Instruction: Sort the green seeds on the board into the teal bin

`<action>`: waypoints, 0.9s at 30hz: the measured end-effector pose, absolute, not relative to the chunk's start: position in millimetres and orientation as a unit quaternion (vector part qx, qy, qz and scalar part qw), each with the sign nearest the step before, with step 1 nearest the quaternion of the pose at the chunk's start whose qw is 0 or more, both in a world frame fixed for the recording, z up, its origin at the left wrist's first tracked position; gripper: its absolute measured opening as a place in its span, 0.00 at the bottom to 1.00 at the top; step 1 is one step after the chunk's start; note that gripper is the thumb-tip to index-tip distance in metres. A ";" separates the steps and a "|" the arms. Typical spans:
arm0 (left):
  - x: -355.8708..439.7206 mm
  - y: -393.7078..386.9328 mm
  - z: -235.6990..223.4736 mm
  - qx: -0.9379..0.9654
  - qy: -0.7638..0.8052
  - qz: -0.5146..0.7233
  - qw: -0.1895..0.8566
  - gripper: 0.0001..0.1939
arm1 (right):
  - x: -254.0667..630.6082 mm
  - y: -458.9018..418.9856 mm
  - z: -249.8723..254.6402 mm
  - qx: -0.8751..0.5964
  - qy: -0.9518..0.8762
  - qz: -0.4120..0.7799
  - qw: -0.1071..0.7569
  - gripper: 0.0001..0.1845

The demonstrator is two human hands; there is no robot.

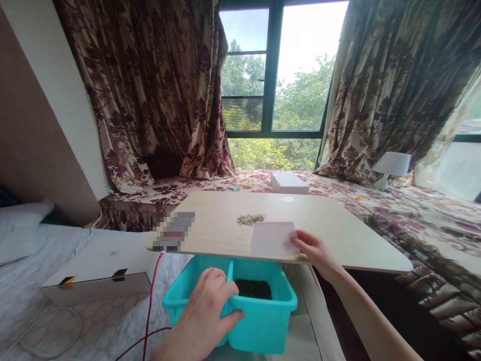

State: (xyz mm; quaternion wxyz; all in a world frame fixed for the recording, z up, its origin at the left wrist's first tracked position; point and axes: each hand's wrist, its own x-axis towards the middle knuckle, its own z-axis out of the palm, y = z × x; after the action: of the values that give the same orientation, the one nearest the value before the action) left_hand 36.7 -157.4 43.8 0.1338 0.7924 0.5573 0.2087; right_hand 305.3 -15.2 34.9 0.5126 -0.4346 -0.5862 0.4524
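Note:
My left hand [210,306] is closed on the near rim of a turquoise two-compartment plastic tub [263,326], by the divider. Dark, fine granular stuff [252,289] lies in the tub's right compartment; the left one is partly hidden by my hand. Between thumb and fingers, my right hand [313,248] pinches the right edge of a thin, translucent white plastic sheet [271,238]. The sheet is over the near edge of a pale wooden board [319,213]. Just beyond it, a small heap of greenish-brown bits, like seeds or dried herb [250,219], lies on the board.
A blurred-out flat device [175,230] with a red cable [152,296] lies at the board's left end. On the left, a white box [101,271] rests on the quilted bed. Behind the board are another white box [289,182] and a lamp [392,165].

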 end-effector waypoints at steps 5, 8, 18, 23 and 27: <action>46.2 -159.1 47.6 0.802 0.546 0.210 0.116 0.09 | 321.0 -8.1 41.4 -0.492 -0.519 0.362 0.597 0.19; 58.5 -157.5 47.0 0.819 0.521 0.214 0.112 0.11 | 328.7 -0.3 40.7 -0.529 -0.504 0.327 0.600 0.17; 92.6 -148.5 44.5 0.846 0.478 0.219 0.087 0.14 | 327.7 10.7 32.8 -0.562 -0.523 0.296 0.568 0.18; 97.8 -146.5 44.3 0.847 0.484 0.208 0.077 0.13 | 320.7 4.8 31.8 -0.565 -0.540 0.299 0.547 0.17; 101.5 -145.8 45.7 0.846 0.492 0.191 0.076 0.13 | 314.1 1.4 31.2 -0.554 -0.554 0.310 0.538 0.16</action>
State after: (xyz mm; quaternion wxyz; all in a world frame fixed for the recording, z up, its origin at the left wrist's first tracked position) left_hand 101.5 -145.8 45.7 0.0764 0.8462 0.4916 0.1910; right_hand 314.1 1.4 31.2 0.5379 -0.5543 -0.5540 0.3105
